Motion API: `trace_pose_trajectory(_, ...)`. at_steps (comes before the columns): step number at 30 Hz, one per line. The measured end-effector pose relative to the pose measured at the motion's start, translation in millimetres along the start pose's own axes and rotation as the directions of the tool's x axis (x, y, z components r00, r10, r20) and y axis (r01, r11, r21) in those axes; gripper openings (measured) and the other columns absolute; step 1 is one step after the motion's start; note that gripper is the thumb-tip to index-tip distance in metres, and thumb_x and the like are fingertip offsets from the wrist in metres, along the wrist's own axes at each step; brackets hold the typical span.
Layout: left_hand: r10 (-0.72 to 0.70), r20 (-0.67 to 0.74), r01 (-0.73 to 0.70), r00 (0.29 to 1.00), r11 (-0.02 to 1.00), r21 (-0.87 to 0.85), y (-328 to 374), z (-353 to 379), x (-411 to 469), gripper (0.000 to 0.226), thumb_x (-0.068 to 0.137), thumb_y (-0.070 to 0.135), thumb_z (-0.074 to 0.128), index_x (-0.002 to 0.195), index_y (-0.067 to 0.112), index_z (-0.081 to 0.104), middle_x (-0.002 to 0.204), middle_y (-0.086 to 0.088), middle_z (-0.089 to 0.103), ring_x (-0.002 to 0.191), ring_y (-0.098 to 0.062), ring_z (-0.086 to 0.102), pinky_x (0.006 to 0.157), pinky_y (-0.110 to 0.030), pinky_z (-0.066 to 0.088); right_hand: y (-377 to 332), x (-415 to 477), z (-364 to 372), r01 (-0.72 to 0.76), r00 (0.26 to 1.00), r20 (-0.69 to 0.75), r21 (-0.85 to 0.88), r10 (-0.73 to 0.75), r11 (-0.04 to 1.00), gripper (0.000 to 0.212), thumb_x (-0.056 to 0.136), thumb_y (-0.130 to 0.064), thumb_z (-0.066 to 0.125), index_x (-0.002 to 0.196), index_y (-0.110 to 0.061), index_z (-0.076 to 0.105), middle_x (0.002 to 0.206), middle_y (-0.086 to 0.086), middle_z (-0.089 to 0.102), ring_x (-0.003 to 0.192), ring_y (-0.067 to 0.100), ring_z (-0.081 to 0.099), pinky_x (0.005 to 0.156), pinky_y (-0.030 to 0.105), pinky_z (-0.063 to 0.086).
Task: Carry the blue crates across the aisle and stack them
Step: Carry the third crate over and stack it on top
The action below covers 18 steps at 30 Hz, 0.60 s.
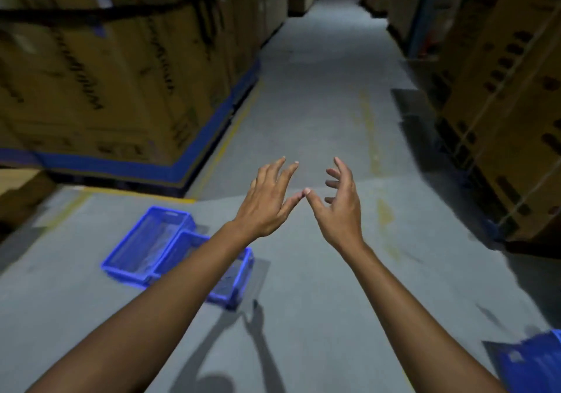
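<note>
Below: two crates [142, 248] on the floor, down-left of the left grip [267, 203], long axes running away-right. Right grip [340, 203] farther. Both spread, empty.

one head view – looks forward and down an aisle floor [303, 95], arms near, boxes both sides.
</note>
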<state>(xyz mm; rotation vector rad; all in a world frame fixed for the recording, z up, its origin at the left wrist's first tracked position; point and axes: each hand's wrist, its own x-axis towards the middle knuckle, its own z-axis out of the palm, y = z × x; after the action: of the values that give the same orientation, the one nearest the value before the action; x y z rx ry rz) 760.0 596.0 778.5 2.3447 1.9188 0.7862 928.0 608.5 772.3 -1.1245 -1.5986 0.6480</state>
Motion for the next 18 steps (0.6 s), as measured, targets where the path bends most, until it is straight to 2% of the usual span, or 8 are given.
trace_pose_trajectory(5,-0.128,-0.074,0.137,0.989,0.982,0.128,-104.5,-94.7,-111.2,0.065,0.095,0.054,0.040,0.149,0.020,0.029,0.154,-0.013,0.027,0.138,-0.031,0.026,0.106,-0.054,0.035,-81.4,-57.5,122.2,0.065,0.992,0.106,0.092,-0.074,0.994,0.079,0.082,-0.026,0.074,0.147,-0.019,0.029,0.132,0.003,0.050,0.108,0.014,0.055,0.083,0.044,0.053)
trace_pose_trajectory(10,-0.219,-0.152,0.246,0.964,0.951,0.189,-171.3,-165.2,-179.2,0.068,0.094,0.057,0.032,0.148,0.016,0.031,0.152,-0.015,0.030,0.136,-0.033,0.029,0.106,-0.053,0.034,-136.7,-87.1,207.8,0.110,0.968,0.215,0.114,-0.133,0.987,0.078,0.083,-0.028,0.072,0.147,-0.020,0.028,0.132,0.002,0.050,0.106,0.014,0.055,0.084,0.046,0.052)
trace_pose_trajectory(13,-0.278,-0.191,0.315,0.941,0.927,0.202,-207.3,-184.2,-208.5,0.063,0.097,0.052,0.037,0.149,0.018,0.030,0.153,-0.013,0.029,0.137,-0.032,0.028,0.106,-0.052,0.035,-152.1,-93.1,249.9,0.121,0.954,0.263,0.112,-0.147,0.986,0.078,0.083,-0.027,0.071,0.147,-0.022,0.026,0.131,0.001,0.049,0.105,0.013,0.055,0.084,0.047,0.052)
trace_pose_trajectory(18,-0.364,-0.160,0.392,0.917,0.895,0.211,-273.5,-188.3,-229.3,0.062,0.097,0.054,0.038,0.149,0.022,0.027,0.154,-0.010,0.028,0.140,-0.029,0.024,0.106,-0.052,0.034,-146.7,-89.9,315.3,0.110,0.940,0.315,0.085,-0.131,0.990,0.078,0.085,-0.027,0.069,0.148,-0.024,0.024,0.132,0.000,0.048,0.103,0.010,0.053,0.084,0.044,0.053)
